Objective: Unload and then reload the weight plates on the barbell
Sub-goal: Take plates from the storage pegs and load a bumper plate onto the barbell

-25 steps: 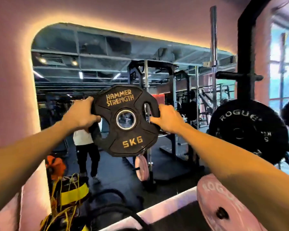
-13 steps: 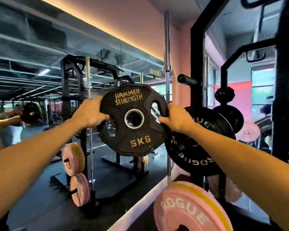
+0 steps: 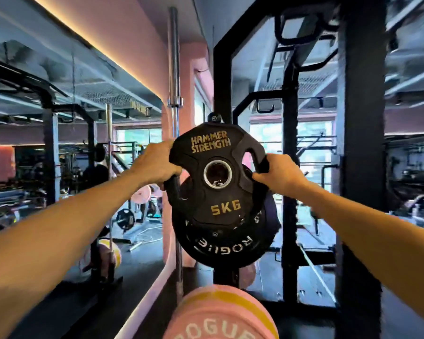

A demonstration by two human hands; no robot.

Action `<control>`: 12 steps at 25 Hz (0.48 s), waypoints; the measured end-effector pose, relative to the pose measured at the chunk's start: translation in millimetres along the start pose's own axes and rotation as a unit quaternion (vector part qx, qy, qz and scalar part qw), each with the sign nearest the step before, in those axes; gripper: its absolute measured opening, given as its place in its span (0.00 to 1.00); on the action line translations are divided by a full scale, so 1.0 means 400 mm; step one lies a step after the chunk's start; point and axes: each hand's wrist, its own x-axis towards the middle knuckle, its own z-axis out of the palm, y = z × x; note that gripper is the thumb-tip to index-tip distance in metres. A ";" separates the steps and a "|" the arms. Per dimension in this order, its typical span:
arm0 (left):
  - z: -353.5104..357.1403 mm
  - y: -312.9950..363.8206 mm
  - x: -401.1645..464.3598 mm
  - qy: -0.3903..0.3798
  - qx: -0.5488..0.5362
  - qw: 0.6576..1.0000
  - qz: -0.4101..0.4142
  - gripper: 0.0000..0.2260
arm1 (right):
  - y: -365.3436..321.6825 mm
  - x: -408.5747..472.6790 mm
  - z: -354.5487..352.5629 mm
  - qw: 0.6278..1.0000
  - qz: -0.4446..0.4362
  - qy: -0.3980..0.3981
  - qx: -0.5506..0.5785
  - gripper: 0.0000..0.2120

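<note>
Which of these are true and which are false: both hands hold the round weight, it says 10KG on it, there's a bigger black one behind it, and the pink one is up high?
1. Both hands hold the plate. True: the left hand and the right hand each grip a side of the black plate.
2. It says 10KG. False: it reads 5KG, with HAMMER STRENGTH above.
3. A bigger black plate sits behind it. True: the Rogue plate shows below and behind.
4. The pink plate is up high. False: the pink plate is at the bottom of the view, below the others.
</note>
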 end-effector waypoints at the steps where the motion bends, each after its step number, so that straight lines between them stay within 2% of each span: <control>1: 0.007 -0.006 0.024 -0.003 -0.010 1.000 0.015 0.17 | -0.001 0.007 -0.002 1.000 0.010 0.011 -0.005 0.12; 5: -0.004 -0.015 0.123 0.002 -0.013 0.998 0.063 0.21 | -0.024 0.048 -0.024 0.998 0.037 0.040 -0.041 0.14; 8: -0.034 -0.012 0.196 0.016 -0.051 0.996 0.069 0.16 | -0.054 0.108 -0.062 0.995 0.037 0.069 -0.066 0.14; 12: -0.063 -0.013 0.291 0.044 -0.059 0.994 0.085 0.16 | -0.082 0.205 -0.104 0.992 0.029 0.091 -0.086 0.14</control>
